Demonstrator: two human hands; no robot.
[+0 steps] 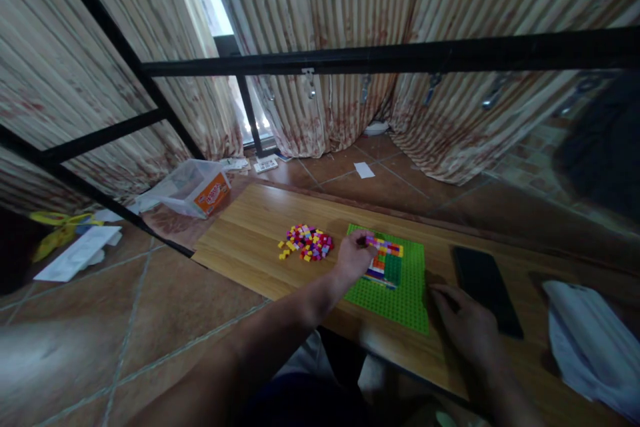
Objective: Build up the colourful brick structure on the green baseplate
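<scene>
A green studded baseplate point(414, 280) lies on the wooden table, with a patch of colourful toy bricks point(393, 268) built up on it. My left hand point(356, 257) reaches over the plate's left side, its fingertips closed at the upper left corner of the built bricks. Whatever sits between those fingertips is hidden or too small to name. Just beyond the plate's right edge, my right hand point(463, 320) rests on the table, loosely curled, thumb and forefinger apart, with nothing visible in it. A pile of small loose bricks point(307, 242) lies left of my left hand.
A black phone-like slab point(487, 287) and a white packet point(593, 340) lie on the wooden table point(250, 233) to the right. A clear plastic box point(193, 187) with an orange label stands on the tiled floor. Black metal bars point(350, 60) cross before striped curtains point(320, 7).
</scene>
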